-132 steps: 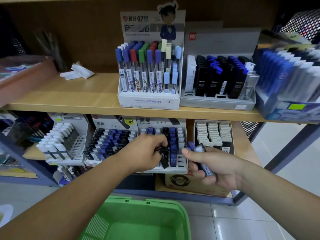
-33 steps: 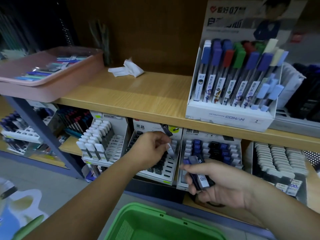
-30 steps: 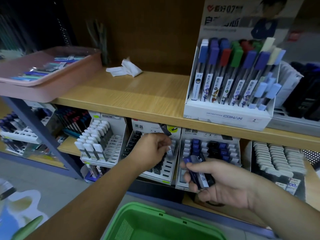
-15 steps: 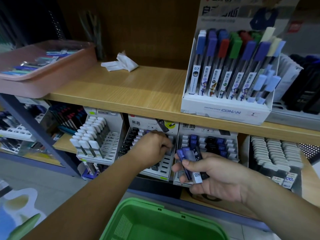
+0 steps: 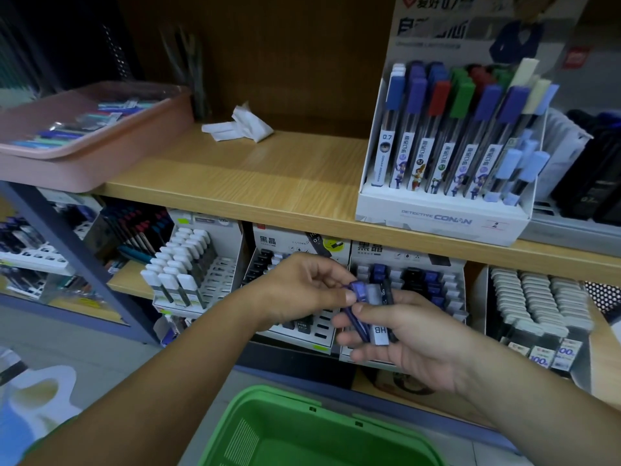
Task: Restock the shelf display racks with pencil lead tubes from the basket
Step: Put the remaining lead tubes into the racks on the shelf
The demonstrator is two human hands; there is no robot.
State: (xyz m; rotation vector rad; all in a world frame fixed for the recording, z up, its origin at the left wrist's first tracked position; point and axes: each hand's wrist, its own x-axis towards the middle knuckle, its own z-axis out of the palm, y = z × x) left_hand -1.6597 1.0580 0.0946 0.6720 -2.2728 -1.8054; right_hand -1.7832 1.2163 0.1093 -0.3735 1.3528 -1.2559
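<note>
My right hand [image 5: 413, 341] holds a small bunch of pencil lead tubes [image 5: 376, 314], blue, white and black, in front of the lower shelf. My left hand [image 5: 302, 290] pinches the top of the blue-capped tube [image 5: 359, 292] in that bunch with thumb and forefinger. Behind the hands stand two white display racks: one [image 5: 268, 264] with black tubes and several bare slots, the other [image 5: 426, 280] with blue and black tubes. The green basket [image 5: 302, 428] is below, at the frame's bottom edge; its inside shows no tubes.
The wooden upper shelf [image 5: 252, 176] carries a pink tray [image 5: 84, 136] at left, crumpled white paper [image 5: 238, 126] and a tall Conan lead display [image 5: 450, 156]. A rack of white-capped tubes [image 5: 188, 267] stands left of the hands, a grey-capped rack [image 5: 537, 304] to the right.
My left hand left the black-tube rack and came right to my right hand, where it now pinches the blue-capped tube. The view has moved closer to the shelf.
</note>
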